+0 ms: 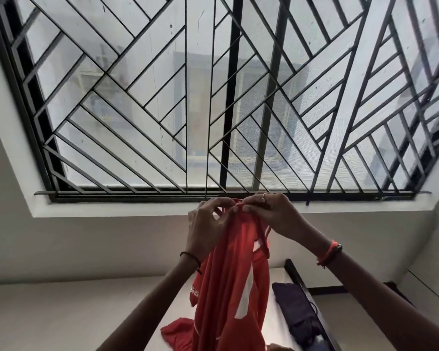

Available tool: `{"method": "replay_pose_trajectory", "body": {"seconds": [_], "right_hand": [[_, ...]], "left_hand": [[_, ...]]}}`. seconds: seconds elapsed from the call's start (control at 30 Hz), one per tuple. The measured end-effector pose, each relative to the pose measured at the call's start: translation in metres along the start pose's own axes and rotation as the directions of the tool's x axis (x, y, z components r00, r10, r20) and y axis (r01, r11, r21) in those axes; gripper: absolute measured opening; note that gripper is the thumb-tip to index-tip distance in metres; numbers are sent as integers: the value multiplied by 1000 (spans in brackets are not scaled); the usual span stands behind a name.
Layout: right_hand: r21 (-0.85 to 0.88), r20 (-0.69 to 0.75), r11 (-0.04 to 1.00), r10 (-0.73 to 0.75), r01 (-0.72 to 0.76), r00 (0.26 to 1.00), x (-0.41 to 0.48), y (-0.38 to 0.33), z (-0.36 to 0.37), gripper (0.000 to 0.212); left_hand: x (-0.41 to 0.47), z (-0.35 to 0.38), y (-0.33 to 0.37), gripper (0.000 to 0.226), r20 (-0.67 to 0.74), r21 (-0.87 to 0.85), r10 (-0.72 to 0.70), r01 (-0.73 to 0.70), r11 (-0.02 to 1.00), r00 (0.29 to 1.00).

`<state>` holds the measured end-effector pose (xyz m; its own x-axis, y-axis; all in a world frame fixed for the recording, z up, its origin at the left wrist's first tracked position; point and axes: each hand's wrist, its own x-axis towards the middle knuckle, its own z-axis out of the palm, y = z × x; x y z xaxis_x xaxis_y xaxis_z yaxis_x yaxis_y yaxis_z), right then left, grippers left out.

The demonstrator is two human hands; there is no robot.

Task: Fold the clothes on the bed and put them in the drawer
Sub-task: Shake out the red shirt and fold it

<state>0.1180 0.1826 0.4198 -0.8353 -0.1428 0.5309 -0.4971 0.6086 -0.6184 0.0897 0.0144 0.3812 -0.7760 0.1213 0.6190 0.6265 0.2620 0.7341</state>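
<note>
**Red shirt held up at the window**

The left hand (208, 225), a black thread round its wrist, pinches the top edge of a red shirt (228, 287) with curled fingers. The shirt hangs down between both arms, in front of the barred window (213, 97), its lower end reaching the white bed (276, 276). The right hand (271, 214), wearing a ring, grips the same top edge just beside the left. Further right, a dark garment (297, 310) lies on the bed.

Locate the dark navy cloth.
Head view, lower right: the dark navy cloth lies on the white surface, right of the red jersey, beside a black rail.
</note>
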Motion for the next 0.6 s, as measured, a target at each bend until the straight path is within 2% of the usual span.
{"method": "replay_pose_trajectory", "body": {"seconds": [0.1,0.17,0.3,0.37,0.4,0.47,0.53,0.6], "right_hand": [[107,49,988,103,-108,993,-1,-5,2,11],[241,69,946,206,-217,976,-2,-8,4,17],[479,66,802,370,-355,926,-5,-7,13,9],[634,51,676,449,-376,892,-6,-8,17,7],[686,82,608,481,-399,873,-7,-8,16,13],[711,236,514,468,-480,851,-9,-9,13,18],[666,392,489,413,-563,822,-9,-8,10,24],[616,478,461,427,-639,768,-8,-5,7,37]], "left_hand": [[0,2,-3,14,7,-38,7,-7,999,1000],[2,3,-2,10,25,-99,-8,10,995,1000],[4,4,2,22,67,-280,-101,116,953,993],[5,1,3,24,70,-331,-137,152,931,988],[6,0,3,24,73,-352,-143,159,922,987],[3,0,4,19,89,-398,-143,167,902,986],[0,0,5,15,95,-432,-154,180,884,984],[-1,2,1,16,80,-416,-132,153,896,988]]}}
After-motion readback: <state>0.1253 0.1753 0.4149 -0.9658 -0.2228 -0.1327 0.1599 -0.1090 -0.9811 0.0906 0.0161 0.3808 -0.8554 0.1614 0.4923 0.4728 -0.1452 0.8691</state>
